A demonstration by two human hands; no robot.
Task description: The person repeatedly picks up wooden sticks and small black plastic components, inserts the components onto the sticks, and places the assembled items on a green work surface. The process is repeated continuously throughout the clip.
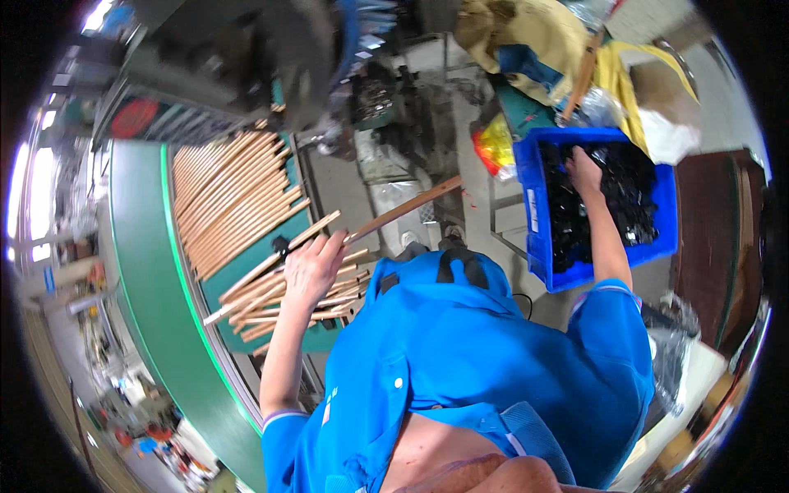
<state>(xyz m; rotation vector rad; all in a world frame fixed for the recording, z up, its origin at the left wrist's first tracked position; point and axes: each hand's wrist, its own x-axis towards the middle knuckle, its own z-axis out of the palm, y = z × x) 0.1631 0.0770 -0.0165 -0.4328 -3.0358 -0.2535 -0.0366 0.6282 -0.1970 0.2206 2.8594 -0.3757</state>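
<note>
My left hand [311, 269] is closed around one end of a long brown wooden stick [411, 205], which points up and right over the gap beside the bench. A small black piece [281, 246] shows just left of that hand; whether it is joined to the stick I cannot tell. Under and beside the hand lies a loose pile of pale wooden sticks [263, 308]. My right hand [584, 171] reaches into a blue plastic bin [534, 226] full of shiny black parts [625, 197]. Its fingertips are hidden among the parts.
Neat rows of pale sticks [234, 197] lie on the green bench [144, 238] at left. A dark machine [222, 74] stands at the far left. Behind the bin are a tan sack [534, 33] and a yellow bag [618, 86]. Brown boards [715, 238] stand right of it.
</note>
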